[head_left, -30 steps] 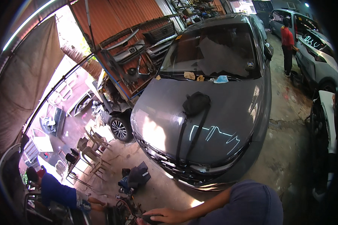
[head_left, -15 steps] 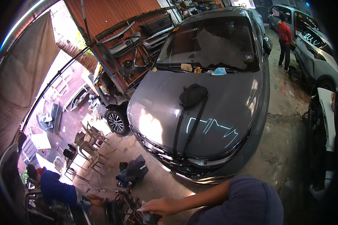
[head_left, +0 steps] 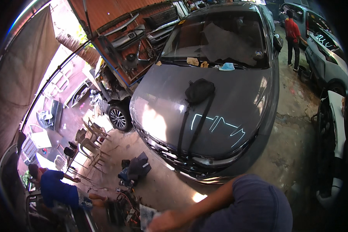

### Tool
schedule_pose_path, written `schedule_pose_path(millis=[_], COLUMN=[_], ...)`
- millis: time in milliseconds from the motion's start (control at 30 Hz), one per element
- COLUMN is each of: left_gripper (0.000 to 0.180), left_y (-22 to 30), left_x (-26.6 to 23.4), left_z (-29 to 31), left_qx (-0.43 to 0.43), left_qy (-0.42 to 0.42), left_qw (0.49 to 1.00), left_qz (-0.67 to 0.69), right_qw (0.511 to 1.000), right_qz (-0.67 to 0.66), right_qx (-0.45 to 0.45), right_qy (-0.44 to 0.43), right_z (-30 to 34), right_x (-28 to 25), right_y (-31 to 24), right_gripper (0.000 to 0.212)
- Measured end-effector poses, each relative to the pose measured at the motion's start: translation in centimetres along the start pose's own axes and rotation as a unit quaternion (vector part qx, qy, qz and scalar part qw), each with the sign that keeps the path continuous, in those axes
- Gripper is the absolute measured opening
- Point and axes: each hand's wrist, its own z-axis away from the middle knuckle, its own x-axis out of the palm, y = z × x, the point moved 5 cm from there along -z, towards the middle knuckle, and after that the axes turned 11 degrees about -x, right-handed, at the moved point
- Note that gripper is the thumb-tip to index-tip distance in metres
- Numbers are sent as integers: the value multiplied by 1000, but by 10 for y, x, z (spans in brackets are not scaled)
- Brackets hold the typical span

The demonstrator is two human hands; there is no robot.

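Observation:
My right hand [head_left: 165,221] is at the lower edge, with its forearm [head_left: 210,202] and dark sleeve [head_left: 261,205] coming in from the right. Motion smears its fingers, so whether they grip anything is unclear. Right beside the fingers lies a flat grey piece [head_left: 147,215] with whitish patches, partly hidden by the hand and cut off by the picture's edge. My left hand does not show.
Ahead stands a dark grey car [head_left: 166,85] with a black bag [head_left: 200,91] on its hood. Dark cloth items [head_left: 138,167] and cables [head_left: 129,203] lie nearby. A person in blue [head_left: 60,188] sits at left; one in red [head_left: 292,31] stands by another car.
My right hand has shifted slightly down and blurred, uncovering more of the grey patchy piece. The person in blue now stretches an arm out; the person in red reaches toward the car beside them.

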Motion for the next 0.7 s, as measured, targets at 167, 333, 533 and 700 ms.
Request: schedule_pose_path(millis=[167, 333, 533, 700], left_gripper=[53, 54, 56, 57], left_y=[-1, -2, -3, -7], left_x=[-2, -2, 2, 4], left_z=[4, 5, 9, 9], left_qx=[0, -5, -6, -1], left_qy=[-3, -2, -10, -17], left_qw=[1000, 1000, 1000, 1000], left_qz=[1, -3, -1, 4], right_qw=[998, 990, 997, 996], right_qz=[17, -6, 20, 11], right_qx=[55, -134, 61, -84], right_qy=[19, -33, 38, -5], right_z=[-7, -14, -2, -7], right_x=[-27, -18, -31, -24], right_y=[27, -23, 23, -30], right_gripper=[49, 48, 46, 44])
